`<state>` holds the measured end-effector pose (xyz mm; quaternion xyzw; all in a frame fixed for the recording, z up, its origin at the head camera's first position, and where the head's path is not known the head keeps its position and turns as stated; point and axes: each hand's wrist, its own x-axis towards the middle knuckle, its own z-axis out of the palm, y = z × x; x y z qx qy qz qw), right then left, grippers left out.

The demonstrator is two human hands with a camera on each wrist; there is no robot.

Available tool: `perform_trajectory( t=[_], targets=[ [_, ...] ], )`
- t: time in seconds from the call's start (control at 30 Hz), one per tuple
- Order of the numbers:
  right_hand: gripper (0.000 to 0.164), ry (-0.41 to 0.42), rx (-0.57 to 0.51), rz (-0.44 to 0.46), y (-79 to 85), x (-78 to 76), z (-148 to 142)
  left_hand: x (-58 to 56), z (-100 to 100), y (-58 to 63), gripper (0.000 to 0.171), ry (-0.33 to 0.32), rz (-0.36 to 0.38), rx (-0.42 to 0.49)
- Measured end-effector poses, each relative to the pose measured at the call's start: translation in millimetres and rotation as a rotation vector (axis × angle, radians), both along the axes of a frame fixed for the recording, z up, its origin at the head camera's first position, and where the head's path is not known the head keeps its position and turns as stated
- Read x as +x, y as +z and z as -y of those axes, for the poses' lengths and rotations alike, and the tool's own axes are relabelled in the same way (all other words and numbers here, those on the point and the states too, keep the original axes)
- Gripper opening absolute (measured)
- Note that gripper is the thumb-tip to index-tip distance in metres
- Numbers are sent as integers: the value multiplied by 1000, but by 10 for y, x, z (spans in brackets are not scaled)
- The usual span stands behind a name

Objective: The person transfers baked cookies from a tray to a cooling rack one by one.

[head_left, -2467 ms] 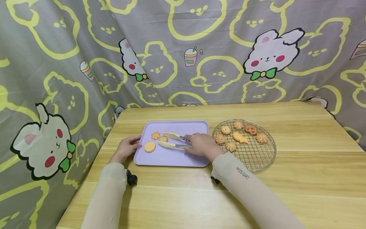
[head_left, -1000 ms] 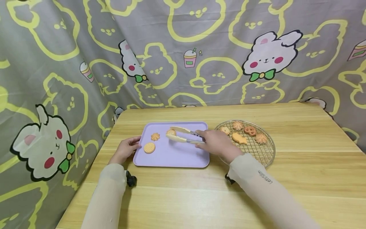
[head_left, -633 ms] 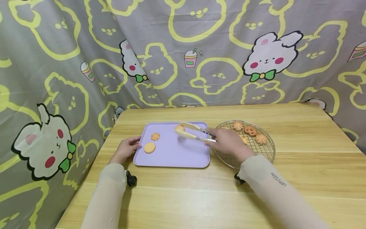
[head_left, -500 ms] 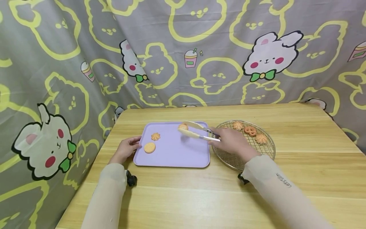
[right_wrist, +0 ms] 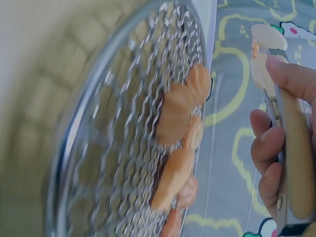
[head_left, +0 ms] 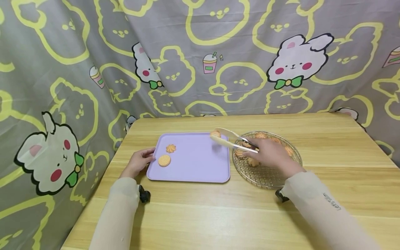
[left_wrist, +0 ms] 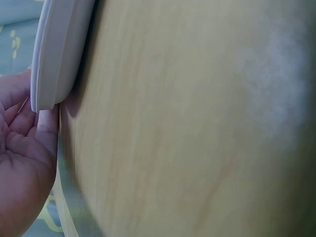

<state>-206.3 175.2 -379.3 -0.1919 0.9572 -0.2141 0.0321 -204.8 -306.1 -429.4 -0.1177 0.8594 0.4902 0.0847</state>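
My right hand [head_left: 271,152] grips a pair of tongs [head_left: 242,147], steel with cream-coloured tips. Between the tips is a round cookie [head_left: 215,134], raised over the right end of the lilac tray [head_left: 190,176]. My left hand [head_left: 139,162] holds the tray's left edge; in the left wrist view the thumb is at the rim and a finger reaches under it. Toward the tray's left end lie a flower-shaped cookie [head_left: 171,148] and a round dotted biscuit [head_left: 164,160]. In the right wrist view the tongs' handle [right_wrist: 295,153] lies between thumb and curled fingers.
A round wire rack [head_left: 268,178] stands right of the tray, carrying several cookies [right_wrist: 175,111], partly hidden beneath my right hand in the head view. Both lie on a wooden table [head_left: 200,215]. A patterned curtain [head_left: 187,93] hangs behind and to the left.
The tongs have lifted the round cookie from beside the two others and carried it right, to the tray's right end. My left hand has stayed at the tray's edge.
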Motion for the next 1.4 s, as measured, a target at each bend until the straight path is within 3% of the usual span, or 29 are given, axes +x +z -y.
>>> perform_trajectory(
  t=[0.37,0.7,1.4],
  targets=[
    [74,-46,2,-33,33,58,-426,-20,17,-12,47,-7,-16,3],
    [81,-82,21,14,43,112,-733,-10,20,-23,47,-14,-19,-4],
    [72,-42,-23,-16,-24,307,-1303,-26,22,-42,46,0,-26,16]
  ],
)
